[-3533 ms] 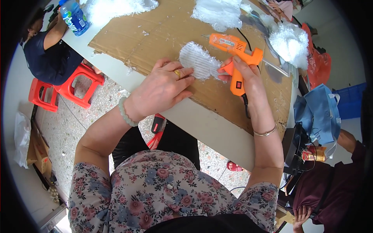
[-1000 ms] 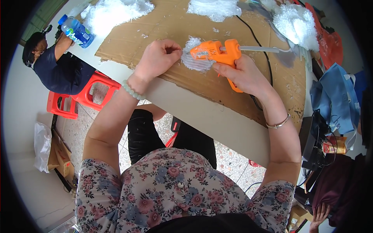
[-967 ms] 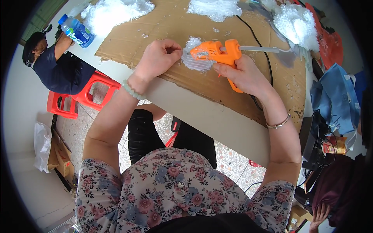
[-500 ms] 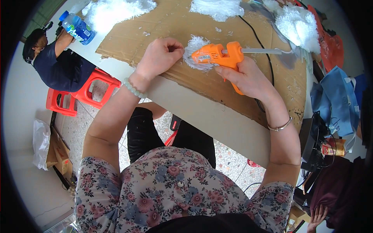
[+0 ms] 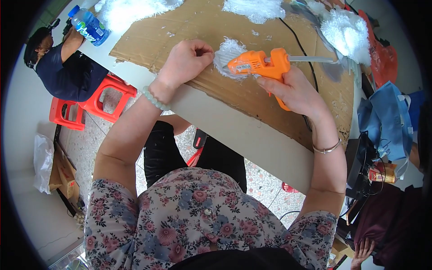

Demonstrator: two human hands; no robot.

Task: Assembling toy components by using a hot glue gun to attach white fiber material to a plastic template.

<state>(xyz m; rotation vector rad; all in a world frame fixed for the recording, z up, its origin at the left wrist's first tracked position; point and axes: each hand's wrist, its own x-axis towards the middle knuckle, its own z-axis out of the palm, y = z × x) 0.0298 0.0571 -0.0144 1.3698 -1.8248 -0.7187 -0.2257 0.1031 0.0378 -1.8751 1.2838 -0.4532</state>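
Observation:
My right hand (image 5: 299, 92) grips an orange hot glue gun (image 5: 263, 63), with a translucent glue stick (image 5: 310, 59) protruding from its back. The nozzle points left, over or against a small white, frayed, fibrous patch (image 5: 227, 51) on the brown cardboard (image 5: 256, 96); whether it touches is unclear. At the left edge of that patch, my left hand (image 5: 186, 60) is closed with thumb and forefinger pinched together. Whatever lies between those fingertips is too small to make out.
White fluffy heaps (image 5: 254, 10) lie along the far side, another (image 5: 344, 33) at far right. A black cable (image 5: 303, 40) runs behind the glue gun. A blue-capped bottle (image 5: 90, 27) stands far left, near a seated person (image 5: 67, 69). A blue bag (image 5: 389, 121) hangs at right.
The glue gun in my right hand has shifted slightly right, uncovering more of the white patch. My left hand stays pinched at the patch's edge.

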